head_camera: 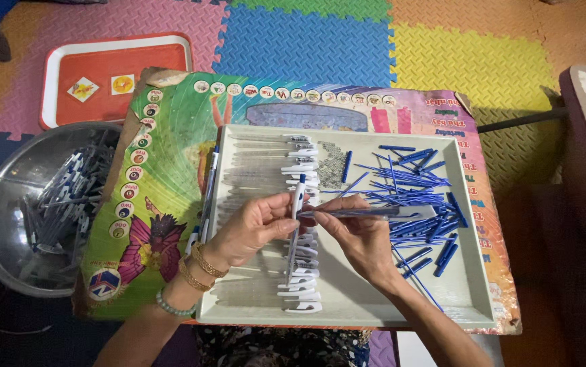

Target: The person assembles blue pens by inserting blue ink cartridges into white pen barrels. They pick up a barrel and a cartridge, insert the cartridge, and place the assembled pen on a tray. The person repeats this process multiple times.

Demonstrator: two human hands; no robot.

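Observation:
My left hand pinches an upright clear pen barrel with a white clip and blue tip. My right hand holds a second clear pen barrel lying sideways, its end touching the upright one. Both hands hover over a pale tray. A row of clear pen barrels with white clips fills the tray's left half. A loose pile of blue refills and blue pen parts lies on the tray's right half. A small heap of metal springs sits between them.
The tray rests on a colourful printed board over foam floor mats. A steel bowl holding several assembled pens stands at the left. An orange tray lies behind it. A dark piece of furniture is at the right.

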